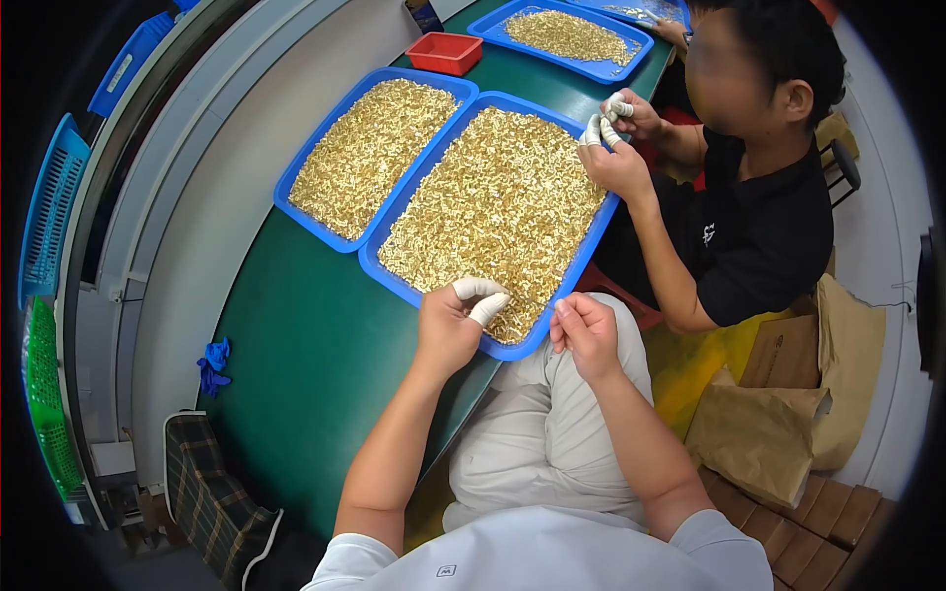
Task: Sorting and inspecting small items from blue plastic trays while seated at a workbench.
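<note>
Small gold-coloured metal pieces fill a large blue tray (pixel 394 279) in front of me. My left hand (pixel 456 320), with white finger covers on thumb and forefinger, reaches over the tray's near edge. Its fingertips are pinched together just above the pieces; whatever lies between them is too small to make out. By the tray's near right corner, above my lap, my bare right hand (pixel 587 335) is closed with thumb against fingers. What it holds, if anything, is hidden.
A second blue tray (pixel 286 189) of similar pieces adjoins on the left. Farther back stand a red bin (pixel 443 54) and another blue tray (pixel 631 61). A co-worker (pixel 759 217) sits at right, hands by my tray. Blue gloves (pixel 214 366) lie on the green table (pixel 305 394).
</note>
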A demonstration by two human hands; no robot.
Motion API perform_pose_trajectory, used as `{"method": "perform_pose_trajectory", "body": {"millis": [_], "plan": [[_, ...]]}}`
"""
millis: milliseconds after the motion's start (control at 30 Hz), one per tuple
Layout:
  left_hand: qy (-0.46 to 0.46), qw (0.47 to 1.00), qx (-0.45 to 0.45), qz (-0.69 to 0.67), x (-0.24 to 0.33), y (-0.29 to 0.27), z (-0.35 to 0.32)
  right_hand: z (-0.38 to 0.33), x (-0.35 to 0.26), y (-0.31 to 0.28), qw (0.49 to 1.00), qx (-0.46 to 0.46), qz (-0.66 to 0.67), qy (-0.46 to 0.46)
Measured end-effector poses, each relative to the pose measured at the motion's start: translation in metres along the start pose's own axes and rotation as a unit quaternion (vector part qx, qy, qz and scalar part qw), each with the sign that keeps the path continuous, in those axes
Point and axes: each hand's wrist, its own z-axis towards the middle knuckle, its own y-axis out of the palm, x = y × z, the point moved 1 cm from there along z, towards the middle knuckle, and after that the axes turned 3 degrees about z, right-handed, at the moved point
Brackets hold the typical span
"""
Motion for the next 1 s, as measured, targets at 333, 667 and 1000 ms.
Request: {"method": "perform_pose_trajectory", "body": {"millis": [333, 667, 1000], "plan": [[0.008, 0.984, -0.042, -0.170, -0.002, 0.011, -0.011, -0.006, 0.002, -0.004, 0.999, -0.037, 0.022, 0.000], [0.011, 0.990, -0.076, -0.121, -0.002, 0.010, -0.015, -0.006, 0.003, -0.008, 0.998, -0.053, 0.011, 0.010], [0.133, 0.981, -0.121, 0.078, 0.005, 0.010, -0.013, -0.007, 0.008, -0.002, 0.995, -0.057, -0.076, 0.016]]}}
